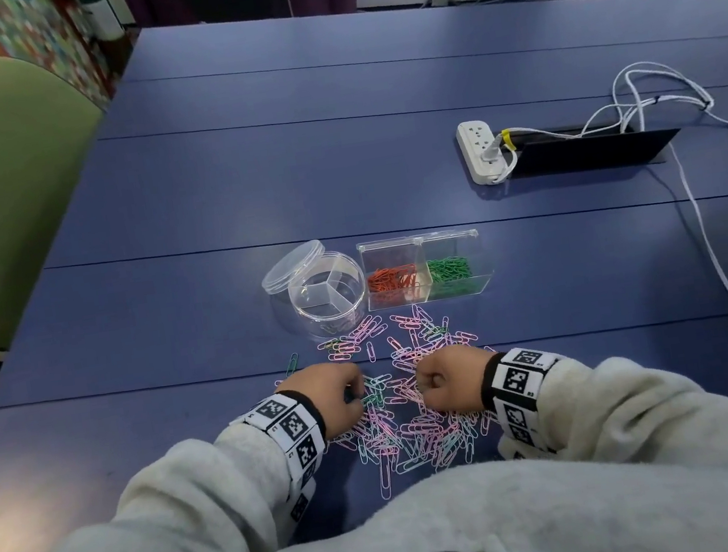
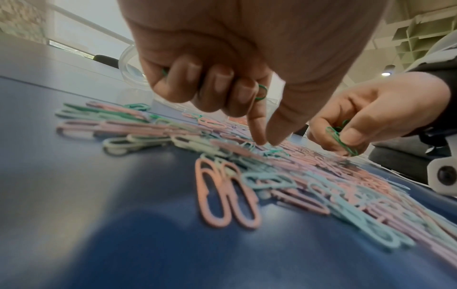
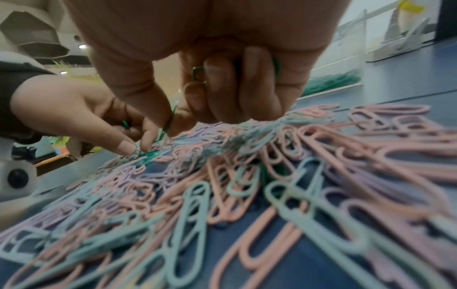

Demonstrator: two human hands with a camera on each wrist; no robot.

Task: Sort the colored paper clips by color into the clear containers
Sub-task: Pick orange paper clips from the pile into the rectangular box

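Tabletop: green clips (image 2: 342,139) inside both fists.

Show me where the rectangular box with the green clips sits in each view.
Head: rectangular box, centre, beyond the clip pile, right of the round tub.
Left wrist: hidden behind the left hand.
Right wrist: upper right edge, green clips behind its clear wall.
Shared landmark: the clip pile.

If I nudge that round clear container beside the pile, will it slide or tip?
The round clear container looks nearly empty and thin-walled, so it would probably slide easily on the smooth blue table. It is wide and low, so tipping seems unlikely. Its lid, leaning against it, may drop.
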